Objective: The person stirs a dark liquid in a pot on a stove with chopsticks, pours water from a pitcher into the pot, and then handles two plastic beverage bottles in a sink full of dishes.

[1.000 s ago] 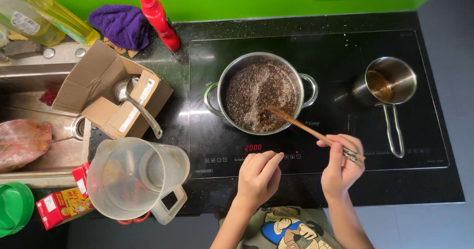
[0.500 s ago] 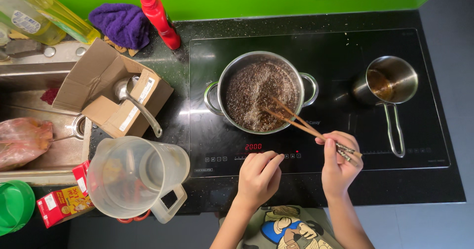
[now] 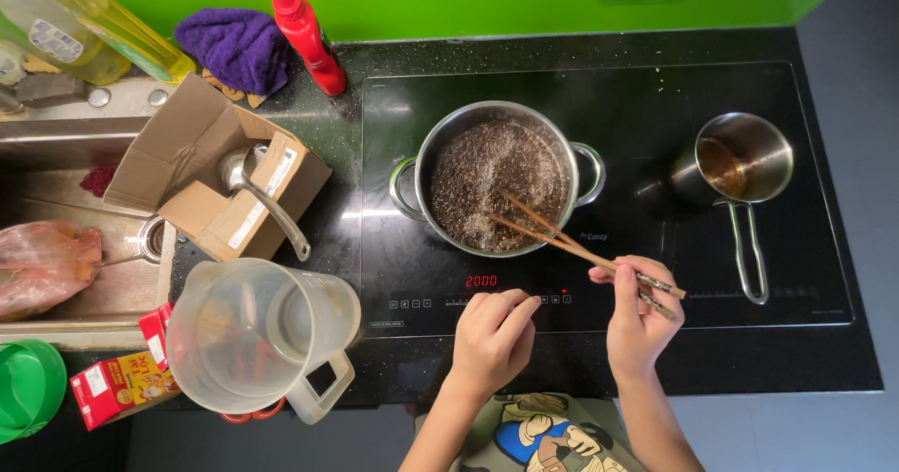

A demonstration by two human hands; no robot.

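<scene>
In the head view, a pair of chopsticks is pinched in the right hand near their upper ends, the fingers closed around them. Their long axis runs from the right hand, at the near right, up and leftward to the tips, which are dipped into the dark grainy contents of the steel pot at its near side. The pot is seen on the black cooktop, far and slightly left of both hands.

The left hand is held loosely curled, empty, with its fingertips resting on or just above the control strip at the near edge of the cooktop; whether the glass is actually touched cannot be told. The right hand is the nearer one to the pot's contents, being linked to them by the chopsticks.

A small saucepan is set to the right, handle pointing near. On the desk to the left, a clear plastic jug and an open cardboard box with a ladle are found, with a red bottle and a purple cloth beyond. The sink is cut off at the left edge, and what lies beneath the pot's surface is hidden.
</scene>
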